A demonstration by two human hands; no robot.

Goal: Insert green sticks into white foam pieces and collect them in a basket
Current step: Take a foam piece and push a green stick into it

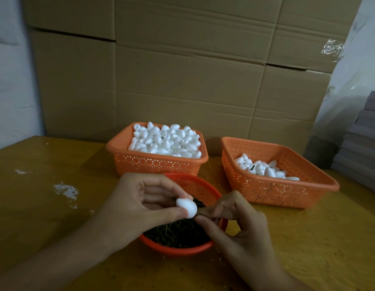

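White foam piece (pixel 187 207), egg-shaped, is pinched between the thumb and fingers of the left hand (pixel 140 203), above a round red basket (pixel 195 185) holding dark green sticks (pixel 178 232). The right hand (pixel 234 219) pinches a green stick (pixel 198 214) at the foam's end; I see only a dark sliver, as fingertips cover the rest. I count three baskets: behind the round one an orange basket (pixel 161 162) heaped with foam pieces (pixel 165 141) beyond counting, and to its right a second orange basket (pixel 272 192), partly filled, where one green stub (pixel 253 167) shows. Both forearms are cut off by the frame. Cardboard boxes (pixel 182 70) wall the wooden table (pixel 46 206) behind; a grey stack (pixel 360 148) stands far right.
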